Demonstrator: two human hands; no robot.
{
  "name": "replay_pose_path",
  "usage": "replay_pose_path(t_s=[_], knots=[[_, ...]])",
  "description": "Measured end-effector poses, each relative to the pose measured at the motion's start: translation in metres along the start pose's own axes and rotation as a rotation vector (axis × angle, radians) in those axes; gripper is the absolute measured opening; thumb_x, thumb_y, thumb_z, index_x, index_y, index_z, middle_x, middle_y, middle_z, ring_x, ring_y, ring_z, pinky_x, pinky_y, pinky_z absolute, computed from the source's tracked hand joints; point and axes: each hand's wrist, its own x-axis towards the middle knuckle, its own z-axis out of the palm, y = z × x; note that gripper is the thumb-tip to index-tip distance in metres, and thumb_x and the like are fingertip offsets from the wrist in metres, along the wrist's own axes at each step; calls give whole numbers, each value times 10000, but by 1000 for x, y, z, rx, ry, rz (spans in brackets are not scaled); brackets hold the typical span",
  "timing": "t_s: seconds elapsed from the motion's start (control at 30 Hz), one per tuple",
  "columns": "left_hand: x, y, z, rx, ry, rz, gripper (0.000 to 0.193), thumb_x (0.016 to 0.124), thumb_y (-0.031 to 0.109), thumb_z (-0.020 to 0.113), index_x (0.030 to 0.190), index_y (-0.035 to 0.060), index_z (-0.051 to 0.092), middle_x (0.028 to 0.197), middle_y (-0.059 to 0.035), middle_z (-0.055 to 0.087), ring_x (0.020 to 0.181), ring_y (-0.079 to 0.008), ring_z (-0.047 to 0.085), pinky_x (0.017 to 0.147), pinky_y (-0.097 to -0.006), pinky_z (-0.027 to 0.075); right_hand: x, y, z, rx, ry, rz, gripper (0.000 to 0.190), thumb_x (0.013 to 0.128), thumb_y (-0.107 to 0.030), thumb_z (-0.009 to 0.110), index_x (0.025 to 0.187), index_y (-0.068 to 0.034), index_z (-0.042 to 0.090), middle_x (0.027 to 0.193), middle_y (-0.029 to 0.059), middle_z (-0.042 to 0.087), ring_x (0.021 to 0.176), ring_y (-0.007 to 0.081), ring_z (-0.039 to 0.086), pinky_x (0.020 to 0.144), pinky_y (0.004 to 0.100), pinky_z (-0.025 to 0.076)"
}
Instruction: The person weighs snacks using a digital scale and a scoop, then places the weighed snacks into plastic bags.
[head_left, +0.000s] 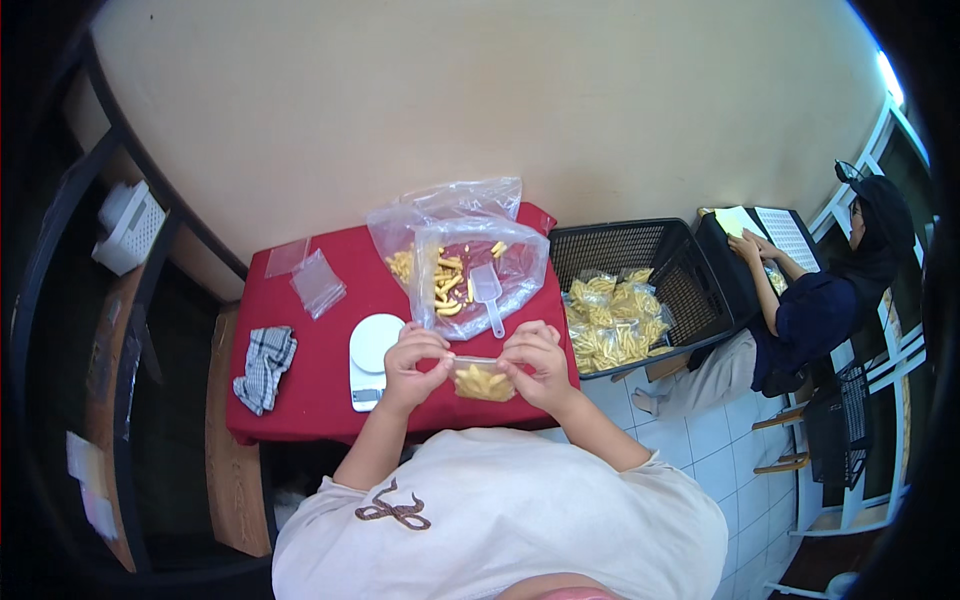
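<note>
Between my two hands hangs a small clear plastic bag (484, 382) filled with pale yellow snack sticks. My left hand (415, 366) pinches its upper left corner, and my right hand (536, 366) pinches the upper right corner. Beyond them lies a large open clear plastic bag (517, 300) with loose yellow snack sticks (448, 285) inside. A translucent plastic scoop (486, 287) rests in it, handle towards me. Left of my left hand is a white digital kitchen scale (377, 345); its display cannot be read.
A red cloth (322, 382) covers the table. Flat plastic bags (318, 285) and a checked cloth (265, 369) lie at left. On the right, a black plastic crate (637, 240) holds several filled bags (619, 322). A seated person (817, 307) handles paper sheets beyond it. Shelving (120, 360) stands far left.
</note>
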Motion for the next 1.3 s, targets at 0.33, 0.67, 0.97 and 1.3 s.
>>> replay_pose_path(t_s=[0.33,0.67,0.97,1.3], knots=[[-8,-8,-24,188,-43,-62,114,654,33,720,751,86,691,743,-22,649,775,-157,606,865,-344,381,-13,49,-35,147,85,280,47,736,11,660,772,-4,633,804,84,609,782,186,574,665,272,458],[-19,-9,-22,63,-35,-162,166,686,37,698,851,52,697,806,-57,657,803,-188,587,783,-326,446,-40,162,-116,-122,577,650,112,847,-119,641,870,-10,653,783,18,609,693,77,546,599,225,439],[-24,-12,-29,148,11,-183,135,728,14,674,860,36,690,819,-71,661,802,-183,604,760,-316,466,-56,201,-68,-143,255,758,203,849,-190,637,941,-13,676,854,100,664,738,176,627,683,293,491],[-42,-22,-70,200,124,-271,125,749,27,660,870,30,692,817,-80,666,798,-196,627,782,-318,461,4,179,0,-96,176,481,122,861,-107,619,905,-16,688,892,96,632,859,177,595,745,282,478]])
